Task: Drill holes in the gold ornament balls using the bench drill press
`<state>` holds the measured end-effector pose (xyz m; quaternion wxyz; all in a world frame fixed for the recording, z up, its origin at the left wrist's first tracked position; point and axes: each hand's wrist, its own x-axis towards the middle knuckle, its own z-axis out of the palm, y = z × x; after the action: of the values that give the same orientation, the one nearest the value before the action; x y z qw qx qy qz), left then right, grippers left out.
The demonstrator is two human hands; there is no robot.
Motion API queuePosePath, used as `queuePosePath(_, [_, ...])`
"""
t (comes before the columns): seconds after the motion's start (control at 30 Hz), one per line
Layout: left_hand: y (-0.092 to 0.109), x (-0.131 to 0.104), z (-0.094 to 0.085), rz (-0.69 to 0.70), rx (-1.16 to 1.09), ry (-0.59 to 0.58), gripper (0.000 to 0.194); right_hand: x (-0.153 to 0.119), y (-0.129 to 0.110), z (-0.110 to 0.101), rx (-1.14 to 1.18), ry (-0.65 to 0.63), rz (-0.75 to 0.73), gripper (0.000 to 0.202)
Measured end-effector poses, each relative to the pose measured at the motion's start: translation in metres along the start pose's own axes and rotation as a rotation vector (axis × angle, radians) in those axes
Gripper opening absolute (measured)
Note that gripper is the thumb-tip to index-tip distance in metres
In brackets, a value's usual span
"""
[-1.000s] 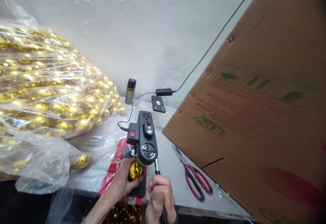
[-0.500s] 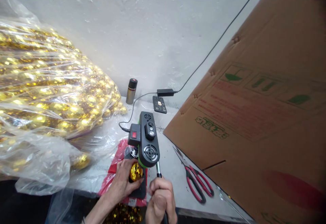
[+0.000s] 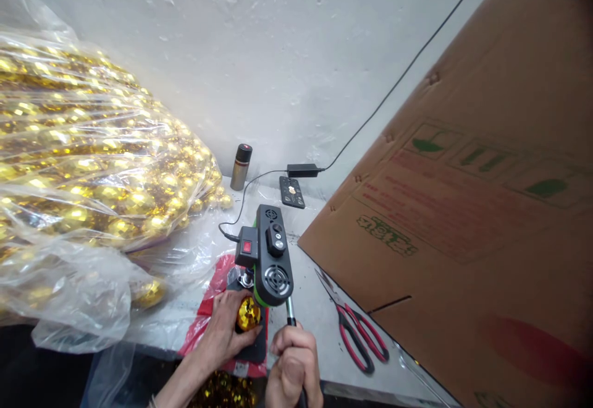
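A small gold faceted ball [image 3: 249, 314] sits on the black base of a bench machine [image 3: 274, 256], under its front end. My left hand [image 3: 228, 324] has its thumb and fingers closed around the ball from the left. My right hand [image 3: 295, 358] is wrapped round the black grip of the machine's metal lever [image 3: 290, 311], right of the ball. The machine has a black top with round vents and a side box with a red switch. Beneath its base lies red plastic [image 3: 204, 315]. The ball's underside is hidden.
A clear bag of gold balls [image 3: 92, 167] fills the left. A large cardboard box [image 3: 463, 210] leans in at the right, beside red-handled scissors [image 3: 356, 331]. Behind the machine are a spray can [image 3: 241, 167], a phone [image 3: 291, 192] and a black power adapter [image 3: 302, 170] with its cable.
The whole view has shifted very slightly. Both hands keep their hold, on the ball and on the lever, with no clear movement.
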<state>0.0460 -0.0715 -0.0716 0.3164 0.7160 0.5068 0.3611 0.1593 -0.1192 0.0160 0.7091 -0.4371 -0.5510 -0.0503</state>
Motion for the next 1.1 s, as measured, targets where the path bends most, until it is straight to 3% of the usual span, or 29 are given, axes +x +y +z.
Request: queuePosePath(1.1, [0.001, 0.002, 0.0, 0.031, 0.003, -0.002, 0.052, -0.017, 0.024, -0.001, 0.041, -0.001, -0.076, 0.037])
